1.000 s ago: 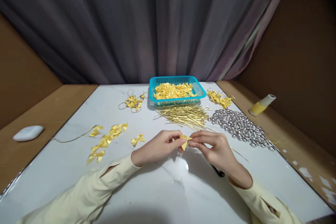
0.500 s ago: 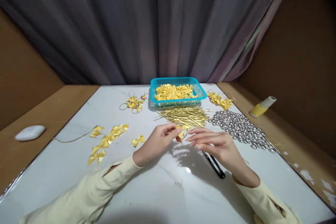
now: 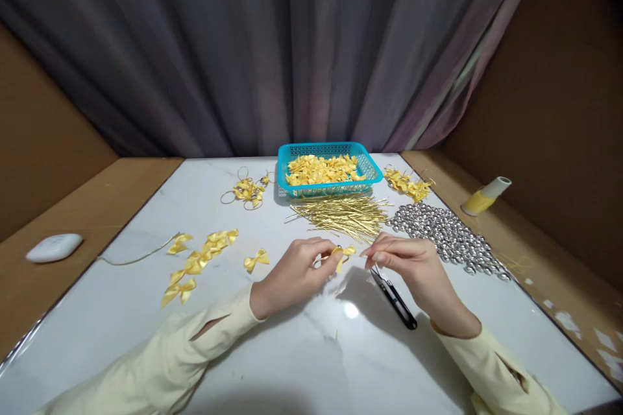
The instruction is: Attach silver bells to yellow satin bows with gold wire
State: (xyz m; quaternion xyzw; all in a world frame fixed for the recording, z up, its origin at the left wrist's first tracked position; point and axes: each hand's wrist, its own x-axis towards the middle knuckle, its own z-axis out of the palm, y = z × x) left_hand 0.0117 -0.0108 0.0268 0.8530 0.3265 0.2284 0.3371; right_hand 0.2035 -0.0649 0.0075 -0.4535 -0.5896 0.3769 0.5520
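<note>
My left hand (image 3: 299, 269) pinches a yellow ribbon bow (image 3: 346, 251) between thumb and fingers. A thin gold cord loop shows around the bow and the fingertips. To its right, my right hand (image 3: 406, 266) is closed, thumb against fingertips; whatever may be between them is too small to make out. Just below those fingertips lies a pair of black thread snips (image 3: 396, 301) on the table, blades pointing up toward them. A single yellow bow (image 3: 256, 260) lies left of my left hand, with a slanting row of bows (image 3: 204, 254) farther left.
Behind my hands lies a pile of gold cords (image 3: 345, 215), then a blue basket (image 3: 331, 189) of yellow bows. Silver beads (image 3: 445, 237) spread at right, below more bows (image 3: 407, 185). Looped bows (image 3: 249, 192) lie back left. A white object (image 3: 54, 248) and a cone spool (image 3: 485, 196) stand aside.
My right hand has drawn slightly away from the bow, and its spread fingers have come together in a pinch. My left hand still holds the bow, slightly lower.
</note>
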